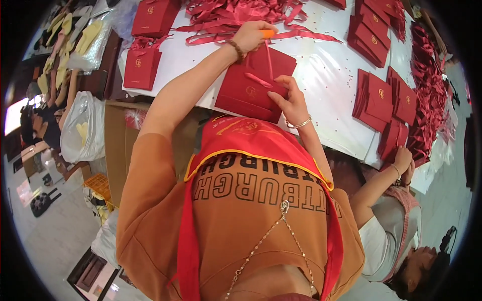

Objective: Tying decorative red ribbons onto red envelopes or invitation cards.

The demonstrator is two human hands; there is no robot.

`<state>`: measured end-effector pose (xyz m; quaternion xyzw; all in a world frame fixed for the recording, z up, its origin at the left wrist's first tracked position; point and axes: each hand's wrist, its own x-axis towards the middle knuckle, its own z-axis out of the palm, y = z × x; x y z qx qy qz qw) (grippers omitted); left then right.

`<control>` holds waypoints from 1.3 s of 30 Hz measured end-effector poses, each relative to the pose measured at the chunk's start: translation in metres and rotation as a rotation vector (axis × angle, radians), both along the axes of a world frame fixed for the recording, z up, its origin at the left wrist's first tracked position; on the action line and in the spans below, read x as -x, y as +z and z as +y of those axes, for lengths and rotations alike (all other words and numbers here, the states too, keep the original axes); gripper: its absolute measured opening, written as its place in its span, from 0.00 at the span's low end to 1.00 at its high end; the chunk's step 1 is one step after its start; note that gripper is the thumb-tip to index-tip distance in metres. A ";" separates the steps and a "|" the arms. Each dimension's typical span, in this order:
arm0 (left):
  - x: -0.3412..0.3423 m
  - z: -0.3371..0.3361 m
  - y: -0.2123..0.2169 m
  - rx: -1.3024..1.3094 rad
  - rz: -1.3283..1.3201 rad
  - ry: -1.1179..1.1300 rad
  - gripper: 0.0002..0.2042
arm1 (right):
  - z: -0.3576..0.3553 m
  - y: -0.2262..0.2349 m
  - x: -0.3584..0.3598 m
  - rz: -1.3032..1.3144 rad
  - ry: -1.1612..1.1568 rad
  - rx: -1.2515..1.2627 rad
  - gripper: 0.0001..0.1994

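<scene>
A red paper gift bag point(236, 95) with a gold emblem lies flat and tilted on the white table in front of me. A pink-red ribbon point(269, 62) runs up from it, and a ribbon loop rests on its face. At the bag's far edge, my left hand point(249, 37) is closed with its fingertips pinching the ribbon's upper end. Something small and orange point(268, 33) shows at those fingertips; its kind is unclear. My right hand point(292, 102) grips the bag's right side, thumb on its face and forefinger close to the ribbon.
A heap of loose red ribbons point(241, 12) lies beyond the bag. Finished-looking red bags point(142, 67) stand left, and stacked red bags point(374, 95) lie right. Another ribbon pile point(427, 95) runs along the right edge. A co-worker's hand point(403, 159) handles red bags. A cardboard box point(116, 145) stands left.
</scene>
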<state>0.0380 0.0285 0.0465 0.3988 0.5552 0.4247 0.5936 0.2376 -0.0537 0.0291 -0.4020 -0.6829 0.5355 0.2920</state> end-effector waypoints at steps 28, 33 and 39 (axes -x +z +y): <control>-0.025 -0.072 0.030 -0.067 0.207 -0.152 0.12 | 0.018 0.012 -0.016 0.721 -0.322 0.744 0.13; 0.030 -0.020 -0.046 -0.225 1.137 0.122 0.10 | 0.023 -0.034 -0.018 0.088 -0.339 0.245 0.12; 0.041 -0.023 -0.061 -0.351 1.409 0.053 0.08 | 0.026 -0.013 0.000 -0.396 -0.174 -0.659 0.10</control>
